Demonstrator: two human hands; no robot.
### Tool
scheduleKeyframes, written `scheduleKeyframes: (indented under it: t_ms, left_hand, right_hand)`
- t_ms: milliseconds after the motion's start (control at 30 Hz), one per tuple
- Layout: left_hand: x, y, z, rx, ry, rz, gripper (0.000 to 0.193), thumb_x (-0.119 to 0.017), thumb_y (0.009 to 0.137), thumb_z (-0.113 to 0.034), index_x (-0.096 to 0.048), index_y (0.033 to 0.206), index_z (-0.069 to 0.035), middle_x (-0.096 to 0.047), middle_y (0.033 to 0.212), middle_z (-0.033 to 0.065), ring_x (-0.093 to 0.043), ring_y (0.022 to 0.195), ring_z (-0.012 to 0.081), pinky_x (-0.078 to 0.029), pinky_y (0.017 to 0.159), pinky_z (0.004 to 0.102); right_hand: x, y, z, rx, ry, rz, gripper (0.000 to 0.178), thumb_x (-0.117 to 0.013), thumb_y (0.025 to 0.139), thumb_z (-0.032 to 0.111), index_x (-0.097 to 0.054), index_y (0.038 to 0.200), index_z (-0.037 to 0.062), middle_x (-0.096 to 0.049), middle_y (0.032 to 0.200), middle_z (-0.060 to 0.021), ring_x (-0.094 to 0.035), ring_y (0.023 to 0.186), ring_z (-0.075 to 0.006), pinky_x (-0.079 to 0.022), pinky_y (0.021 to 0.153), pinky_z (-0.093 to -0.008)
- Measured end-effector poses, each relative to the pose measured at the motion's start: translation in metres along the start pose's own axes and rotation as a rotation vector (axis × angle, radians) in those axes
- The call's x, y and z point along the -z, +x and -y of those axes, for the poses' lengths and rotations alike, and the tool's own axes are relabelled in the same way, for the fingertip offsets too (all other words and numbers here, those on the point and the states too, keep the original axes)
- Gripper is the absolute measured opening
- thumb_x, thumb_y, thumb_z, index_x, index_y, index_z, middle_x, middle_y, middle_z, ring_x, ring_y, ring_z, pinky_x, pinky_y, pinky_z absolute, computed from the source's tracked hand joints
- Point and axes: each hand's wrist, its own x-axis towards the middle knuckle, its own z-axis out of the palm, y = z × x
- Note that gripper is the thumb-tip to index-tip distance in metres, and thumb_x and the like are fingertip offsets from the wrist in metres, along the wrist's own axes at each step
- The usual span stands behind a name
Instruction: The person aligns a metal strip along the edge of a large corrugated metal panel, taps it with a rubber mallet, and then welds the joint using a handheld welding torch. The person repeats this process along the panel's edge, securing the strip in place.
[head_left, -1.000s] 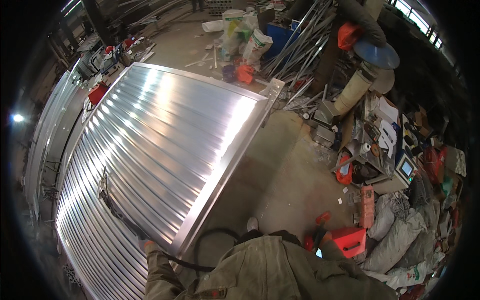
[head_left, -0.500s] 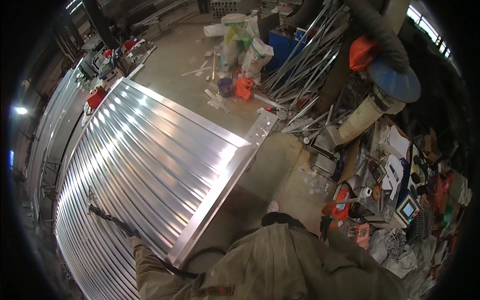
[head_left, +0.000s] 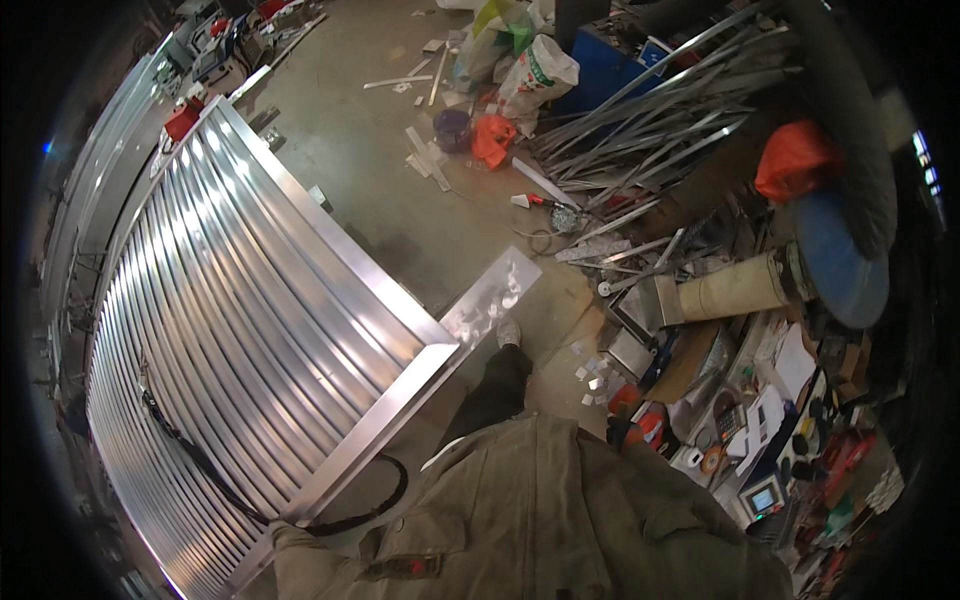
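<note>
Hands: the left hand is hiding almost wholly at the end of its olive sleeve (head_left: 325, 565), near the panel's lower edge and just beside the cable; cannot tell whether it is gripping. The right hand (head_left: 622, 430) is hanging low on the other side of the body, blurring dark against the clutter, near something orange; cannot tell whether its fingers are spreading or closing. The ribbed metal panel (head_left: 260, 300) is filling the left of the view, its ribs running lengthwise and catching bright light near the upper end. A plain frame (head_left: 380, 410) is bordering it on the near right side, and a flat plate (head_left: 500, 290) is projecting beyond the corner. The black cable (head_left: 190, 450) is running across the ribs from a thin tip (head_left: 144, 375) down to the left cuff, then looping out past the frame's edge; contact with the ribs is not showing clearly. One light shoe (head_left: 508, 332) is standing on the floor (head_left: 340, 100) near the plate. Beyond, metal strips (head_left: 650, 130) are lying in a loose heap, with a white sack (head_left: 540, 80) and an orange bag (head_left: 493, 140) resting beside them. At far right, a small screen (head_left: 765, 497) is glowing among papers.
</note>
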Motion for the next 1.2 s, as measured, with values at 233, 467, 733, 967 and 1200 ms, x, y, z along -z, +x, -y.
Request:
scheduleKeyframes:
  t_ms: [233,467,733,967,1200]
  left_hand:
    - [-0.014,-0.018,-0.054,0.027,0.043,-0.007,0.075,-0.063,0.102,-0.069,-0.055,0.151,-0.012,-0.062,0.132,0.0204,-0.054,0.118,0.0418,-0.047,0.100,0.0543]
    - [-0.017,-0.043,-0.119,-0.008,0.051,0.014,0.076,-0.063,0.103,-0.068,-0.051,0.158,-0.016,-0.062,0.140,0.0226,-0.055,0.126,0.0446,-0.047,0.105,0.0557]
    - [-0.061,-0.096,-0.171,0.032,0.055,0.043,0.079,-0.062,0.104,-0.066,-0.046,0.166,-0.020,-0.061,0.151,0.0250,-0.057,0.136,0.0477,-0.048,0.110,0.0573]
    - [-0.063,-0.228,-0.252,0.065,0.422,-0.276,0.088,-0.068,0.100,-0.064,-0.040,0.172,-0.021,-0.036,0.178,0.0149,-0.040,0.158,0.0404,-0.039,0.128,0.0502]
    - [-0.104,-0.308,-0.306,0.200,0.220,0.010,0.094,-0.068,0.100,-0.065,-0.039,0.171,-0.012,-0.042,0.171,0.0279,-0.046,0.153,0.0468,-0.043,0.125,0.0514]
  right_hand:
    - [-0.101,0.078,0.208,-0.127,-1.637,-0.636,0.045,-0.057,0.110,0.043,-0.065,0.133,0.0049,-0.073,0.102,-0.0163,-0.068,0.079,-0.0325,-0.054,0.069,-0.0516]
    - [-0.206,0.216,0.401,0.011,-1.143,-0.859,0.025,-0.077,0.102,0.027,-0.070,0.098,0.0026,-0.064,0.071,-0.0108,-0.059,0.057,-0.0271,-0.046,0.052,-0.0478]
    - [-0.199,0.423,0.522,-0.368,-1.974,-0.471,0.042,-0.072,0.099,0.042,-0.076,0.106,0.0008,-0.076,0.089,-0.0178,-0.072,0.080,-0.0364,-0.052,0.072,-0.0554]
    - [-0.227,0.574,0.559,-0.699,-2.133,-0.358,0.019,-0.077,0.099,0.019,-0.071,0.109,0.0038,-0.073,0.086,-0.0174,-0.068,0.069,-0.0356,-0.050,0.061,-0.0519]
    - [-0.263,0.668,0.632,-0.946,-2.360,-0.061,0.030,-0.075,0.099,0.027,-0.070,0.122,0.0084,-0.076,0.095,-0.0161,-0.071,0.078,-0.0376,-0.053,0.069,-0.0526]
